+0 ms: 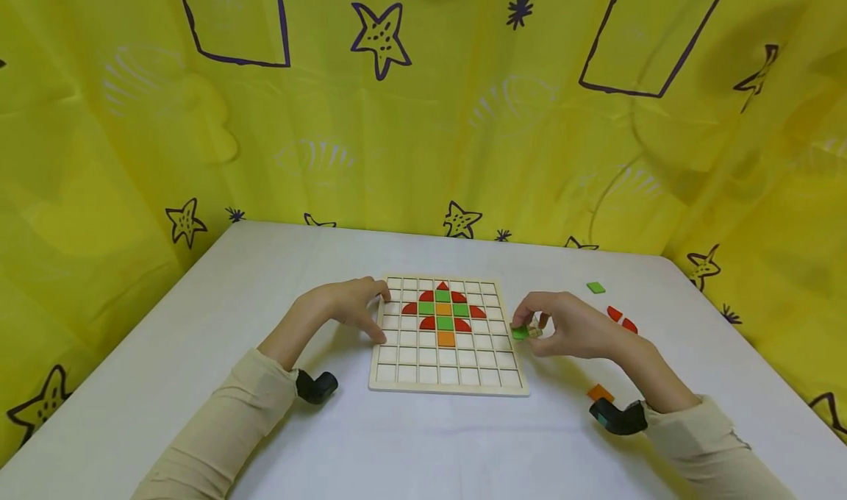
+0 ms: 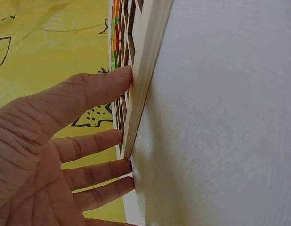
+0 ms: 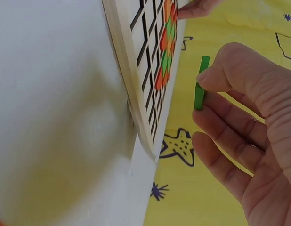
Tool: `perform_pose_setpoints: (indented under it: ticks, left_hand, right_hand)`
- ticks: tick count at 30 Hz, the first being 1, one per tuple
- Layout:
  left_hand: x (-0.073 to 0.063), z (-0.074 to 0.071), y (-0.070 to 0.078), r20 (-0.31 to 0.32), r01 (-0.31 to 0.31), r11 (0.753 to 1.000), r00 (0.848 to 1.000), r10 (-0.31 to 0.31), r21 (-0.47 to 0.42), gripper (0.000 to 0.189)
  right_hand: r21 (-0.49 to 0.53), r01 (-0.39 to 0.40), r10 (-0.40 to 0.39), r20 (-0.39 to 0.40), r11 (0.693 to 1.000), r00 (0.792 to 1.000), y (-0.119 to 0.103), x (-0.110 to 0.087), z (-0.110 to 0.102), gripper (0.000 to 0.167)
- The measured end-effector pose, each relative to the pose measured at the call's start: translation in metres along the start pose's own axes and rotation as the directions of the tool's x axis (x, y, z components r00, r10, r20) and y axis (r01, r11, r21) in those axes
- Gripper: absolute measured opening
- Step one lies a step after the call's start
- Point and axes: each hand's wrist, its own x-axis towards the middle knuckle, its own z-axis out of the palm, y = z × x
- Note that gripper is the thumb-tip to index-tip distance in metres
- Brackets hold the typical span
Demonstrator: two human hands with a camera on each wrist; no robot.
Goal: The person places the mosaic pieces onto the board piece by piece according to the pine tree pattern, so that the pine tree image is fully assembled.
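A wooden grid board (image 1: 450, 391) lies flat on the table, with red, green and orange tiles forming a symmetrical pattern in its cells. An orange square (image 1: 446, 339) sits at the pattern's lower end and a red triangle (image 1: 442, 286) at its top. My left hand (image 1: 347, 305) touches the board's left edge with thumb and fingertips, its fingers (image 2: 96, 174) extended in the left wrist view. Just off the board's right edge, my right hand (image 1: 562, 325) pinches a green tile (image 3: 200, 87) between thumb and fingers, above the table.
Loose tiles lie to the right: a green square (image 1: 596, 287) farther back, red pieces (image 1: 615, 314) behind the right forearm, and an orange tile (image 1: 600, 393) beside the right wrist camera (image 1: 618, 417). A yellow patterned curtain (image 1: 423, 118) hangs behind the white table (image 1: 298, 257).
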Motion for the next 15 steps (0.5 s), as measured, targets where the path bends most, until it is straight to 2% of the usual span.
perform_pose_setpoints:
  ticks: [15]
  left_hand:
    - [-0.001, 0.001, 0.0, -0.006, -0.008, 1.0, 1.0, 0.008, 0.001, 0.065]
  right_hand:
    - [-0.034, 0.043, -0.041, 0.057, 0.998, 0.998, -0.015, 0.03, 0.019, 0.023]
